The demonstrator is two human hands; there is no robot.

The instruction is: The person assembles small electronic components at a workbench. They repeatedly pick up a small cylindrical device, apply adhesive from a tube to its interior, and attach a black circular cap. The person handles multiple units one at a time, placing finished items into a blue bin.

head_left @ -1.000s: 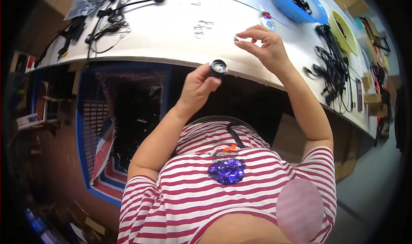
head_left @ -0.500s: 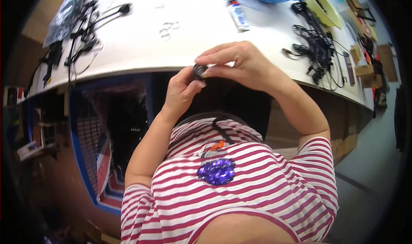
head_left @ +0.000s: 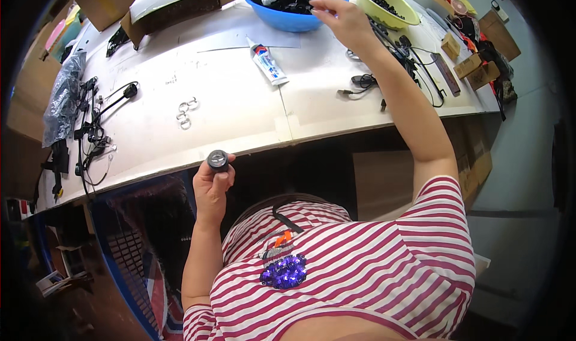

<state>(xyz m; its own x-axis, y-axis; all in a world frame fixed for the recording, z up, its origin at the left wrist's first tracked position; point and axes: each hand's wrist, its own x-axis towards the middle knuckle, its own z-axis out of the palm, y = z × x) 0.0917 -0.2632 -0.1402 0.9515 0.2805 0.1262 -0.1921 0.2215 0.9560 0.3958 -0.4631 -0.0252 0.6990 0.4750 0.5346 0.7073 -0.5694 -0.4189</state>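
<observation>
Black cylinder (head_left: 217,159), glossy end turned up by the front edge of the table (head_left: 240,122), sits held in the left hand (head_left: 211,192). It seems light, stiff and slightly slippery; its sides look the best hold, sparing the end face, which might scratch. Farther right lie a white tube (head_left: 269,66), a blue bowl (head_left: 282,21) of black parts (head_left: 294,2), then the right hand (head_left: 349,27), grip narrow at the bowl's rim; whether it pinches anything, I cannot tell.

Blue bowl (head_left: 281,20), 12 o'clock: far rim cut off by top edge. R. hand (head_left: 349,24), 1 o'clock: whether obj. is held can't be told. Blk. cyl. (head_left: 217,159), 9 o'clock: lower part hidden by L. hand (head_left: 210,194).
</observation>
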